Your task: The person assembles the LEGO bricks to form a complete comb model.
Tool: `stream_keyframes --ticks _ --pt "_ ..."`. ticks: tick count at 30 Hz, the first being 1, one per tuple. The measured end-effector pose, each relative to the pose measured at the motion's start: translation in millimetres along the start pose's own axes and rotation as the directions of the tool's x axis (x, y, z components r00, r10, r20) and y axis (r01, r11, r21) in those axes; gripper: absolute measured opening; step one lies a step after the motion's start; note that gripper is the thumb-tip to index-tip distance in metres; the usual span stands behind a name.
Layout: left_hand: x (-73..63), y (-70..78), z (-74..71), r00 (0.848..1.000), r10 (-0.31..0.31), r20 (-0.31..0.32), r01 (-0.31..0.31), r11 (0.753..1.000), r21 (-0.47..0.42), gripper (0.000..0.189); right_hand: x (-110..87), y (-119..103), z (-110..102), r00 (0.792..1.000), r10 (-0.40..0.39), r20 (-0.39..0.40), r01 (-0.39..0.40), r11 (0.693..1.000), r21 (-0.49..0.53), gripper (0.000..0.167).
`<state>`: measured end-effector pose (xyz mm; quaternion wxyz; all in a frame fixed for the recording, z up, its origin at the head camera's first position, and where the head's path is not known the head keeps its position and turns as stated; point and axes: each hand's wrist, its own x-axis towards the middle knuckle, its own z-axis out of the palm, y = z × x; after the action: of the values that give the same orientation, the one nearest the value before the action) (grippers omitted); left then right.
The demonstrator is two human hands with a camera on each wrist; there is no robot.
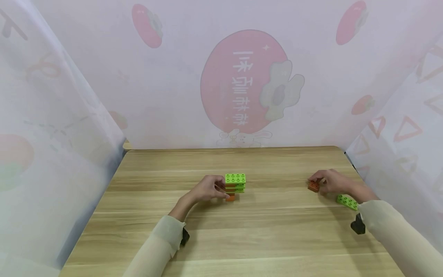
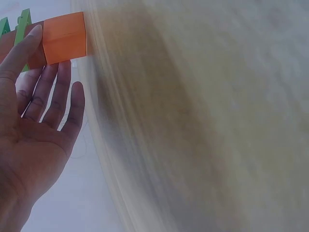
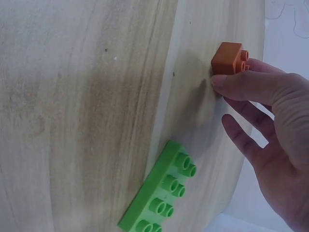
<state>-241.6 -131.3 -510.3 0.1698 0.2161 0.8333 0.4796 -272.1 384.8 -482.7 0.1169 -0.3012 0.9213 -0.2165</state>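
Observation:
Near the middle of the wooden table, my left hand (image 1: 207, 188) grips a stack of toy building bricks from its left side. A bright green studded brick (image 1: 235, 178) tops the stack; orange and green layers alternate below it, with an orange brick (image 2: 65, 38) at the bottom. In the left wrist view the thumb lies along the stack and the little finger stands free. Farther right, my right hand (image 1: 333, 181) pinches a small orange-brown brick (image 3: 227, 59) between thumb and fingers, its studs facing up at the tabletop. Close by that wrist lies a long green brick (image 3: 157, 191).
The wooden table (image 1: 277, 234) has a white printed cloth (image 1: 166, 88) hanging behind its far edge, with more cloth on the left and right. Dark wrist devices (image 1: 358, 224) sit under both light sleeves.

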Motion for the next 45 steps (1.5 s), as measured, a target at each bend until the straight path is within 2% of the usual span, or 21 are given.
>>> stream_keyframes --ticks 19,28,45 --pt "-1.8 1.2 -0.3 1.0 0.002 0.005 -0.002 1.0 -0.002 0.028 1.1 6 9 0.996 0.012 -0.085 -0.014 1.0 -0.022 0.042" --pt "-0.7 0.3 -0.5 1.0 0.003 0.005 -0.003 1.0 0.004 0.028 4.2 4 14 0.997 0.02 -0.078 -0.019 1.0 0.009 0.042" --pt "-1.0 2.5 -0.2 1.0 0.0 0.005 -0.001 1.0 0.018 0.027 12.5 -12 15 0.994 0.017 -0.105 -0.013 0.999 0.038 0.037"
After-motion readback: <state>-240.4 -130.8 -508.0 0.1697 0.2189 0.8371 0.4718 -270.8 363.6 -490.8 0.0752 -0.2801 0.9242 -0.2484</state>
